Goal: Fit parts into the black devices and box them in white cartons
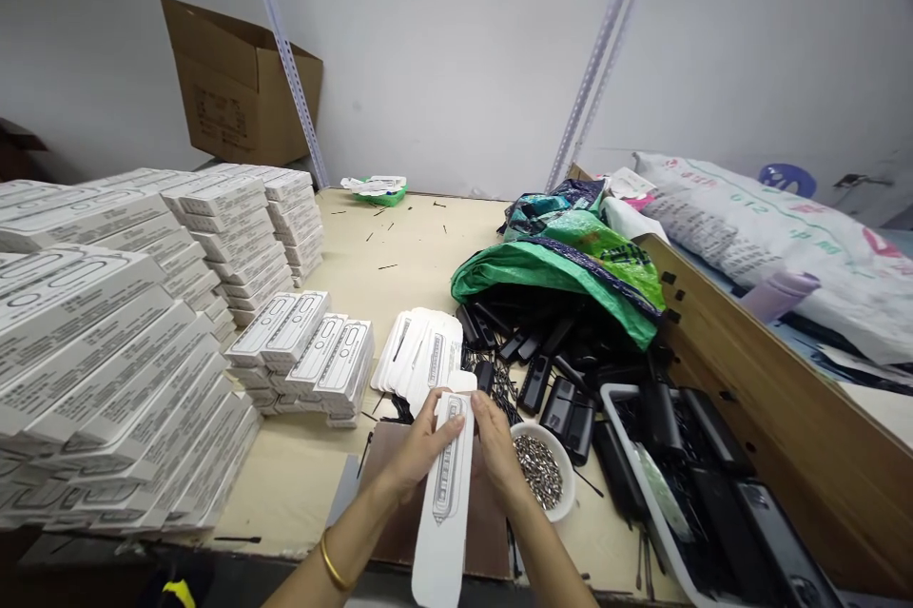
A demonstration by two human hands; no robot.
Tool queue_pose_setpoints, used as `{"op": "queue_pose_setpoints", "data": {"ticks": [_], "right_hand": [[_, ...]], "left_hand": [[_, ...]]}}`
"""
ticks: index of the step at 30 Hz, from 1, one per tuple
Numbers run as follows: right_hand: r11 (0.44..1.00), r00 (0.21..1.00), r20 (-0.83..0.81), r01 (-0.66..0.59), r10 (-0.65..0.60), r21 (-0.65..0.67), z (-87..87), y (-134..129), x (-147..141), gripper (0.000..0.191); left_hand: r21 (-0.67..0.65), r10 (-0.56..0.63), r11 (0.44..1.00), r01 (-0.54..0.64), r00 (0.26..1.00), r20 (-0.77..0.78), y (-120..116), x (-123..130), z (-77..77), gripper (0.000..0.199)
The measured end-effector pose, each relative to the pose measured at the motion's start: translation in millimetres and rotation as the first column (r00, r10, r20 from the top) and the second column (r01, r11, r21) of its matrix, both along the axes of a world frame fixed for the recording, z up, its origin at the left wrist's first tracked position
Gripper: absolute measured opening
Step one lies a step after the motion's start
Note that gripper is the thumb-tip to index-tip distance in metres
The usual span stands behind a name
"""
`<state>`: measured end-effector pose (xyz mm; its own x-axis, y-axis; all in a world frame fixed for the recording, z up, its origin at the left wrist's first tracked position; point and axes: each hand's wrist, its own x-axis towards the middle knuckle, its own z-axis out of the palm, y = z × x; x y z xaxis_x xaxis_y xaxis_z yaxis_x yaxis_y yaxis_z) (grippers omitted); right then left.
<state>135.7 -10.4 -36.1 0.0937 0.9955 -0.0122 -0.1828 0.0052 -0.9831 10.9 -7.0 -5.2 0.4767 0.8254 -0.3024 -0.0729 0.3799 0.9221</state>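
Observation:
A long white printed carton [453, 532], with a line drawing of a slim device on its face, stands tilted between my two hands. My left hand [420, 446] grips its left edge, thumb lying across the drawing. Along the upper right edge, my right hand [494, 437] pinches the same carton; some of its fingers are hidden behind. Beneath them lies a brown board [385, 456]. Just beyond is a fanned pile of flat white cartons [420, 356]. A white bowl [569, 494] of small metal pieces stands right of my right hand.
Stacks of white boxes [106, 380] fill the left side, with a smaller stack [300, 346] nearer the middle. Black devices [571, 413] spill from a green woven bag [556, 270]. A grey-rimmed tray [660, 532] of black parts stands by a wooden board [756, 399] at right.

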Motion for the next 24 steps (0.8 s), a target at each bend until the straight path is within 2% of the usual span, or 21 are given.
{"op": "queue_pose_setpoints", "data": {"ticks": [3, 5, 7, 9, 14, 17, 21, 23, 24], "right_hand": [[0.991, 0.989, 0.054, 0.134, -0.135, 0.013, -2.2, -6.5, 0.4, 0.029], [0.985, 0.985, 0.01, 0.172, -0.172, 0.029, -0.8, -7.3, 1.0, 0.027], [0.993, 0.99, -0.085, 0.117, -0.116, 0.011, 2.2, -5.9, 1.4, 0.029], [0.998, 0.982, -0.18, 0.045, -0.051, -0.038, 4.9, -2.6, 2.1, 0.028], [0.988, 0.954, -0.29, 0.03, -0.074, -0.153, 3.5, 3.5, 1.1, 0.031], [0.989, 0.966, -0.244, 0.051, -0.084, -0.135, -3.3, -4.1, -2.0, 0.032], [0.995, 0.988, -0.144, 0.039, -0.052, -0.096, -18.4, -17.1, 1.5, 0.03], [0.985, 0.989, -0.055, 0.127, -0.134, -0.116, -26.3, -17.5, 6.8, 0.031], [0.974, 0.981, 0.006, 0.191, -0.192, -0.124, -29.7, -15.8, 9.1, 0.032]], "left_hand": [[0.091, 0.073, 0.994, -0.066, 0.994, -0.076, -1.3, 1.2, -11.0, 0.078], [0.122, 0.13, 0.986, -0.115, 0.984, -0.125, -0.9, 1.1, -15.6, 0.086], [0.109, 0.138, 0.987, -0.12, 0.974, -0.181, -1.4, 0.7, -17.4, 0.089], [0.134, 0.103, 0.988, -0.075, 0.971, -0.216, -3.7, 0.4, -17.1, 0.092], [0.303, 0.057, 0.953, 0.026, 0.963, -0.263, -10.3, 0.8, -15.1, 0.099], [0.281, 0.055, 0.96, 0.017, 0.967, -0.247, -8.4, 0.6, -18.2, 0.097], [0.183, 0.086, 0.982, -0.049, 0.976, -0.201, -4.3, -2.2, -24.5, 0.093], [0.209, 0.087, 0.977, -0.049, 0.981, -0.175, -5.6, -4.2, -24.4, 0.08], [0.273, 0.058, 0.962, -0.01, 0.984, -0.166, -7.3, -4.9, -23.2, 0.075]]}}
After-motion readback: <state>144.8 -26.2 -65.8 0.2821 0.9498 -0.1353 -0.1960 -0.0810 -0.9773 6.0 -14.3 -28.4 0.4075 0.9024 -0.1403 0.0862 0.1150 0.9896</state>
